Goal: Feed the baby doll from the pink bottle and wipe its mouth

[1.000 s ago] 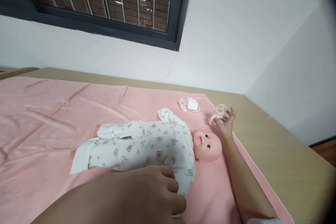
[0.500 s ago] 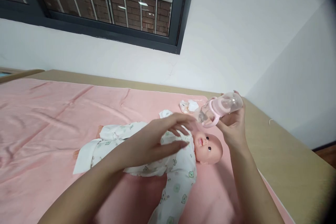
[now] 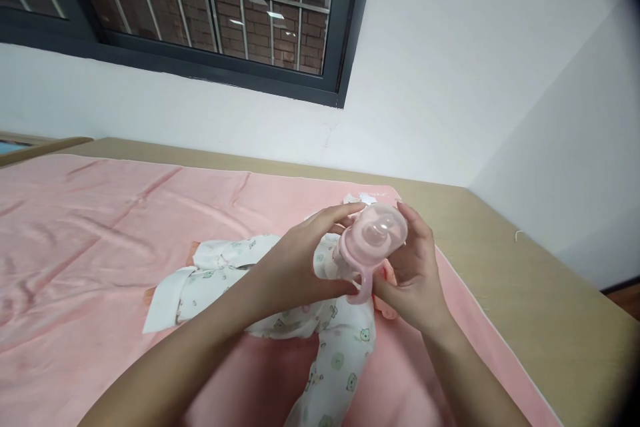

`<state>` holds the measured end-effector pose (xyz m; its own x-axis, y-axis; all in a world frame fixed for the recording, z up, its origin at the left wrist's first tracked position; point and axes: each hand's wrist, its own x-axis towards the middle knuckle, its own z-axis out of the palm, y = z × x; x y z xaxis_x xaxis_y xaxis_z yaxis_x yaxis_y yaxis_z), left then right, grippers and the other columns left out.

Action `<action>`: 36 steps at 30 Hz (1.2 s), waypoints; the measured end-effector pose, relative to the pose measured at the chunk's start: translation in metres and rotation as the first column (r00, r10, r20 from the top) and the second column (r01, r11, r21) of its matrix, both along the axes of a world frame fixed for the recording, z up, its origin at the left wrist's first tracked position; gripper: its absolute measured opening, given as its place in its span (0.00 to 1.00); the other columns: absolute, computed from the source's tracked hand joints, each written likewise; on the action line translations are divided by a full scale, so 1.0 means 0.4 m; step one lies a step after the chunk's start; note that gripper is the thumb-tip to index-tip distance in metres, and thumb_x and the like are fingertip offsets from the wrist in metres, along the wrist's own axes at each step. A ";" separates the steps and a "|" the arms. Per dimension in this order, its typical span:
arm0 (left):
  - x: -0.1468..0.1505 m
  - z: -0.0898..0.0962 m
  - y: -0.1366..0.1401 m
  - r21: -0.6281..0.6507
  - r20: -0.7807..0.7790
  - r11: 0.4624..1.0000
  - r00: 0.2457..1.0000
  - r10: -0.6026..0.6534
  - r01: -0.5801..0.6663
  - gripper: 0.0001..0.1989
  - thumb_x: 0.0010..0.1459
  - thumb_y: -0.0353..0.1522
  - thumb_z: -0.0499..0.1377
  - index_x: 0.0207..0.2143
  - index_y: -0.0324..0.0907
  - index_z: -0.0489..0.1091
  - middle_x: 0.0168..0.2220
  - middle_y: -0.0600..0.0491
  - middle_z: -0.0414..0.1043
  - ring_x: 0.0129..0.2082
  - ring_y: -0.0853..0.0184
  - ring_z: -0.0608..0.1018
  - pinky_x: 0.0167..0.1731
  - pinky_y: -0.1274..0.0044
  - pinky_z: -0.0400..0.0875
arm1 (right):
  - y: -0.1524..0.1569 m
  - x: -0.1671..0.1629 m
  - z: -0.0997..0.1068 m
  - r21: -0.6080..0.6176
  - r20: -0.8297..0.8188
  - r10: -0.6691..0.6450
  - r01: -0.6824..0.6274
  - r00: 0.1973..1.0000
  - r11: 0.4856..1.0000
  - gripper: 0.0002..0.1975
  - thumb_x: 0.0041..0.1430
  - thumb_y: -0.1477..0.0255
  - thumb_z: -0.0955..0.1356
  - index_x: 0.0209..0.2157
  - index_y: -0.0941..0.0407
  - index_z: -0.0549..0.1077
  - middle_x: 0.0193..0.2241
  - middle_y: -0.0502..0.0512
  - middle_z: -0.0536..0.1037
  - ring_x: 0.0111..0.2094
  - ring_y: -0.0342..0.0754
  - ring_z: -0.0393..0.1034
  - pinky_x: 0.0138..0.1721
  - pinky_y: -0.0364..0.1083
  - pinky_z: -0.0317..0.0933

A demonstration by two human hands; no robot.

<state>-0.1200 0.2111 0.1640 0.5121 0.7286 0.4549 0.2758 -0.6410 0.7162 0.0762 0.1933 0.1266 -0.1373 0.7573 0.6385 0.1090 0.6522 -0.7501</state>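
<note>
A clear baby bottle [image 3: 367, 243] with a pink collar, pink handles and a see-through cap is held over the doll, its capped end tilted toward me. My left hand [image 3: 313, 253] grips the bottle from the left, thumb by the lower handle. From the right, my right hand [image 3: 413, 273] closes round it too, fingers near the cap and thumb close to the handle. Beneath lies a baby doll [image 3: 345, 340] on its back in white patterned clothes, its head mostly hidden behind the bottle and my right hand.
A pink blanket [image 3: 110, 233] covers much of the wooden surface [image 3: 495, 280]. Behind the bottle lies a small white crumpled item [image 3: 367, 198], partly hidden. A white wall [image 3: 425, 80] and a dark-framed barred window [image 3: 215, 60] stand at the back.
The bottle has moved left and toward me, turning its cap end my way. My left hand, free before, has taken hold of it alongside my right hand.
</note>
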 end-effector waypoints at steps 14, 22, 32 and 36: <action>0.043 -0.018 -0.004 -0.025 -0.082 0.990 0.988 0.133 -0.136 0.34 0.47 0.23 0.58 0.57 0.53 0.60 0.50 0.59 0.72 0.48 0.64 0.75 0.44 0.73 0.72 | 0.001 0.024 0.004 0.065 0.151 0.043 -0.053 0.988 0.996 0.38 0.55 0.73 0.70 0.63 0.41 0.53 0.62 0.55 0.59 0.62 0.54 0.58 0.59 0.58 0.62; 0.044 -0.088 0.027 0.398 -0.274 0.900 0.913 0.301 -0.177 0.35 0.42 0.18 0.57 0.54 0.47 0.59 0.49 0.55 0.70 0.49 0.62 0.71 0.47 0.69 0.64 | 0.004 0.030 0.010 -0.017 0.252 -0.119 0.127 0.960 0.992 0.32 0.48 0.70 0.76 0.54 0.44 0.65 0.55 0.55 0.69 0.55 0.54 0.66 0.53 0.54 0.67; 0.028 -0.064 0.023 0.421 -0.405 0.897 0.859 0.315 -0.131 0.35 0.40 0.19 0.54 0.52 0.49 0.61 0.44 0.55 0.71 0.43 0.62 0.72 0.41 0.69 0.63 | 0.004 0.035 0.013 -0.094 0.195 -0.051 0.070 0.980 0.993 0.27 0.45 0.72 0.77 0.49 0.44 0.72 0.49 0.53 0.75 0.46 0.51 0.72 0.40 0.49 0.71; 0.026 -0.055 0.019 0.419 -0.427 0.899 0.846 0.318 -0.127 0.35 0.39 0.18 0.53 0.51 0.48 0.62 0.45 0.55 0.71 0.44 0.61 0.72 0.42 0.68 0.63 | 0.006 0.034 0.013 -0.113 0.180 -0.036 0.058 0.983 0.992 0.28 0.44 0.72 0.78 0.48 0.45 0.72 0.48 0.53 0.75 0.45 0.51 0.73 0.40 0.49 0.71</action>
